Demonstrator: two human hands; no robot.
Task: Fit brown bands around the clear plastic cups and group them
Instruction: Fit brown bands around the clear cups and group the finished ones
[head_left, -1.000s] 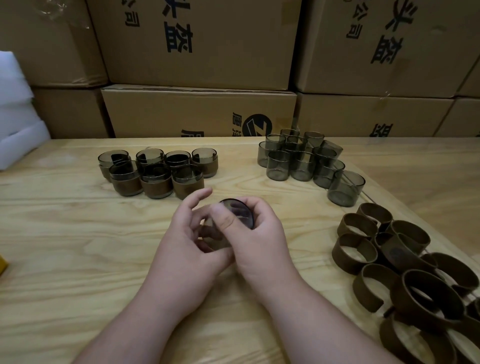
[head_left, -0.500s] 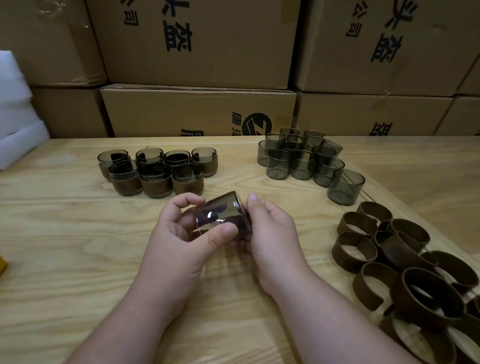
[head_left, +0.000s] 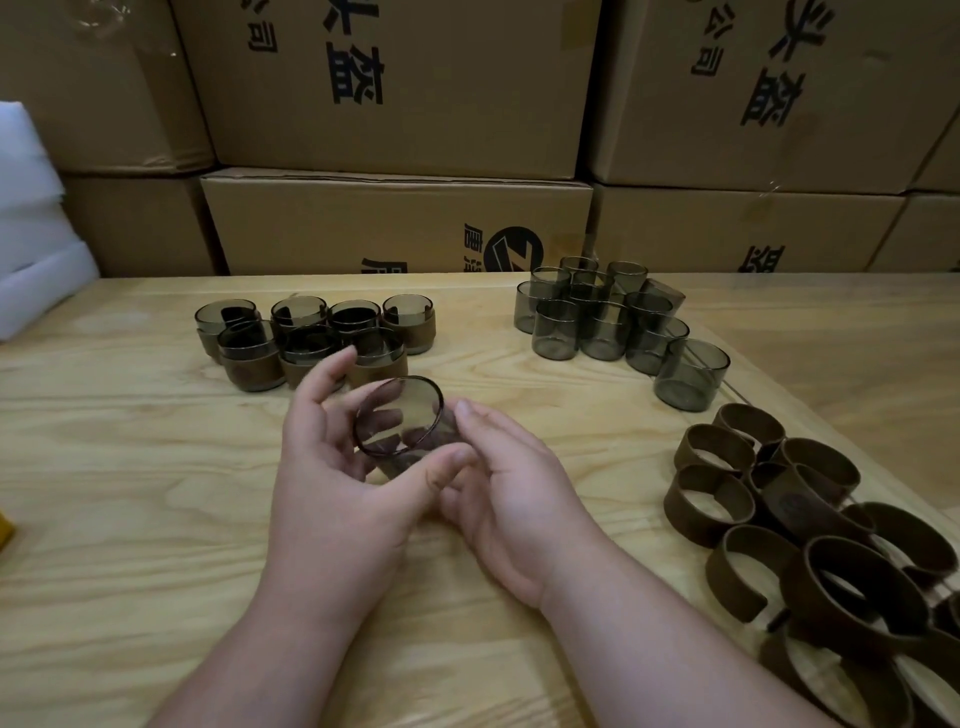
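Note:
A clear smoky plastic cup (head_left: 400, 415) is held just above the wooden table (head_left: 130, 519), tilted with its mouth toward me. My left hand (head_left: 332, 483) grips it, thumb on the near wall and fingers showing through from behind. My right hand (head_left: 519, 493) holds the cup's right side with its fingertips. I see no band on this cup. Several banded cups (head_left: 249, 364) stand grouped at the back left. Several plain cups (head_left: 602, 322) cluster at the back right. Loose brown bands (head_left: 810, 499) are piled at the right.
Stacked cardboard boxes (head_left: 395, 223) wall off the far edge of the table. White foam blocks (head_left: 31, 249) sit at the left rear. A small yellow object (head_left: 5, 525) shows at the left edge. The band pile reaches the table's right edge.
The cup has been turned in my hands from lying on its side to mouth toward me. My left hand has shifted up and back toward the banded group.

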